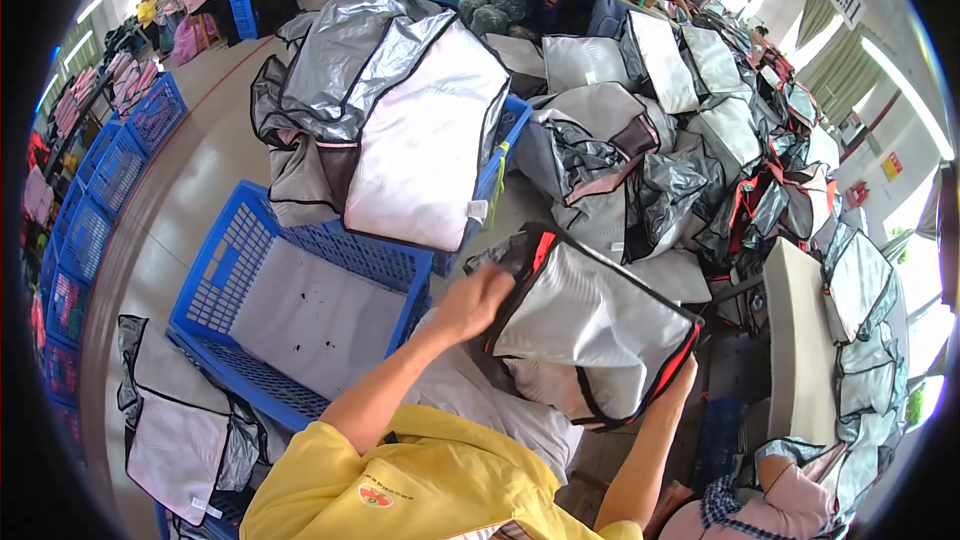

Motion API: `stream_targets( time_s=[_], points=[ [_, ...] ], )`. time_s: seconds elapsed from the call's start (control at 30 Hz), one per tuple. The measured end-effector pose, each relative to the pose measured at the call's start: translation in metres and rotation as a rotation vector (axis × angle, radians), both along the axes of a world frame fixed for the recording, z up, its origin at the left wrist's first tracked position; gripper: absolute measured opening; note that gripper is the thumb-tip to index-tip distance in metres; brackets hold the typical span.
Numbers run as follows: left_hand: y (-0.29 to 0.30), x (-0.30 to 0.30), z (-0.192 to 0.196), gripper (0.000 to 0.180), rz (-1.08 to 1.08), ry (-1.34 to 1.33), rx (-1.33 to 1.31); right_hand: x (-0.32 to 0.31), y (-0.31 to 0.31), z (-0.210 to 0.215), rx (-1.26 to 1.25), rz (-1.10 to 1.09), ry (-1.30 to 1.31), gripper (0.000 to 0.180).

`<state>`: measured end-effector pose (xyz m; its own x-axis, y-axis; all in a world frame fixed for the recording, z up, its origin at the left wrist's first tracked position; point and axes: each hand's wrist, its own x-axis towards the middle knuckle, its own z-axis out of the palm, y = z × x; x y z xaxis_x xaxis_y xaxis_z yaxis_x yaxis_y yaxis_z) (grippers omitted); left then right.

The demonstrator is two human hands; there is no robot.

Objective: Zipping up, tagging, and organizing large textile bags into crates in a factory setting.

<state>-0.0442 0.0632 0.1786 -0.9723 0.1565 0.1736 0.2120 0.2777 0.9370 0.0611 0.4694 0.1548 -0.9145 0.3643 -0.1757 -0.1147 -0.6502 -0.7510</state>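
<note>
Hands, 2. Left hand [484,300]: fist curled closed on 10 o'clock edge of bag [592,312], forearm slanting toward 1 o'clock. Right hand [684,380]: at 4 o'clock edge; fingers hidden behind, closure cannot be told. Bag: silver-grey, black-and-red edging, between both hands. Basket [312,312]: blue, rim near left hand, 9 o'clock. Heap [640,165]: more bags, 1 o'clock, close beyond. Pink sleeve [795,505]: 4 o'clock, cut off.

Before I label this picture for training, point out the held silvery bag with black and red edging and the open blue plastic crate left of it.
Silvery bag with black and red edging [590,310]: head view, on its large pale panel.
Open blue plastic crate [222,265]: head view, on its latticed left wall.
</note>
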Motion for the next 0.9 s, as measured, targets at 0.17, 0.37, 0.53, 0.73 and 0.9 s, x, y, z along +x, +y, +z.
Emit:
stream_targets(
  time_s=[0.17,0.37,0.53,0.73,0.9],
  points=[
    [0.005,-0.049,0.006,0.033,-0.121,0.164,0.298,0.056,0.007,-0.005,-0.037,0.025,0.104,0.037],
    [0.072,-0.077,0.049,0.015,-0.493,0.387,0.241,0.095,-0.020,0.013,-0.164,-0.196,0.076,0.039],
    [0.106,-0.055,0.142,0.006,-0.478,0.501,0.160,0.183,0.006,-0.072,-0.108,-0.154,0.024,0.038],
    [0.107,0.013,0.267,0.014,-0.331,1.044,0.230,0.219,0.073,-0.132,-0.064,-0.051,-0.115,0.036],
    [0.104,0.032,0.304,0.023,-0.186,1.133,-0.017,0.156,0.057,-0.155,-0.012,0.045,-0.187,0.035]
  ],
)
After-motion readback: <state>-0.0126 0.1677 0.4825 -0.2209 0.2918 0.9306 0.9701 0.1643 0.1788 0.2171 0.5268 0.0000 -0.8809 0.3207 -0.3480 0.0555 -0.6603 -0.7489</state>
